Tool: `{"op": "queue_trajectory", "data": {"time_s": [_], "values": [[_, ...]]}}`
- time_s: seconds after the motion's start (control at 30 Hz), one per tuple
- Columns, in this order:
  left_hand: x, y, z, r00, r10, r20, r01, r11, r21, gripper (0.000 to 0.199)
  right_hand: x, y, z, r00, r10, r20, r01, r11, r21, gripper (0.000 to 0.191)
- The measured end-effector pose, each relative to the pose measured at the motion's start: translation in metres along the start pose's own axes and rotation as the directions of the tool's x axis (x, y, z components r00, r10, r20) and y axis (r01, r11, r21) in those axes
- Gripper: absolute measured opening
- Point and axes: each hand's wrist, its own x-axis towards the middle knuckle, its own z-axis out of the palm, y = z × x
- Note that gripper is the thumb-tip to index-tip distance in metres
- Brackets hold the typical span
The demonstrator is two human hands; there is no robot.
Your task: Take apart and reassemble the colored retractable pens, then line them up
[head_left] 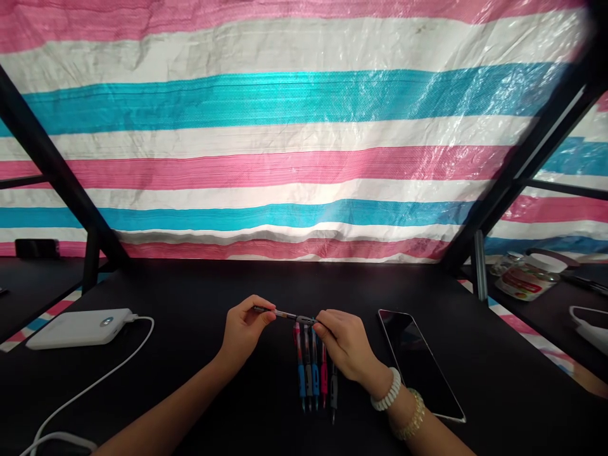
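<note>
Between my two hands a clear-barrelled pen with a dark grip is held nearly level above the black table. My left hand pinches its dark end with thumb and fingers. At the grip end, my right hand has its fingers closed on the pen. Just below lie several pens side by side, among them a blue-gripped pen, a pink-gripped pen and a grey-gripped pen. My right hand partly covers the upper ends of those on the right.
A smartphone lies right of my right forearm. On the left, a white power bank trails a white cable. Black frame bars slant up both sides before a striped sheet. A labelled jar stands far right.
</note>
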Motion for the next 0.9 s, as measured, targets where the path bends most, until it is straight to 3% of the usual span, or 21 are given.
{"op": "queue_trajectory", "data": {"time_s": [0.2,0.43,0.53,0.6,0.67,0.73,0.8,0.9], "values": [[-0.001,0.005,-0.001,0.998,0.069,-0.006,-0.069,0.997,0.028,0.002,-0.001,0.001,0.006,0.980,0.176,0.096,-0.197,0.939,0.281,0.045],[-0.002,0.008,-0.001,0.989,0.151,-0.008,-0.151,0.989,0.010,0.005,0.001,0.003,0.012,0.926,0.271,0.262,-0.377,0.684,0.625,0.054],[-0.004,0.007,-0.002,0.984,0.180,0.009,-0.180,0.984,0.001,0.006,0.004,0.004,0.013,0.898,0.270,0.349,-0.441,0.556,0.704,0.057],[-0.004,0.006,-0.002,0.981,0.193,0.014,-0.193,0.981,0.001,0.005,0.005,0.004,0.012,0.880,0.262,0.396,-0.475,0.517,0.712,0.058],[-0.004,0.005,-0.002,0.984,0.178,0.008,-0.178,0.984,-0.003,0.003,0.005,0.003,0.011,0.875,0.262,0.407,-0.482,0.557,0.676,0.058],[-0.003,0.005,-0.001,0.992,0.123,-0.012,-0.124,0.991,-0.052,0.011,0.003,-0.001,0.009,0.905,0.257,0.338,-0.414,0.713,0.567,0.055],[-0.001,0.005,0.001,0.999,0.042,-0.012,-0.043,0.986,-0.158,0.031,0.001,-0.007,0.007,0.964,0.166,0.209,-0.231,0.911,0.341,0.049],[0.003,0.004,0.003,0.996,-0.080,0.041,0.089,0.932,-0.351,0.047,-0.001,-0.017,0.004,0.983,0.008,0.182,-0.039,0.985,0.167,0.044]]}}
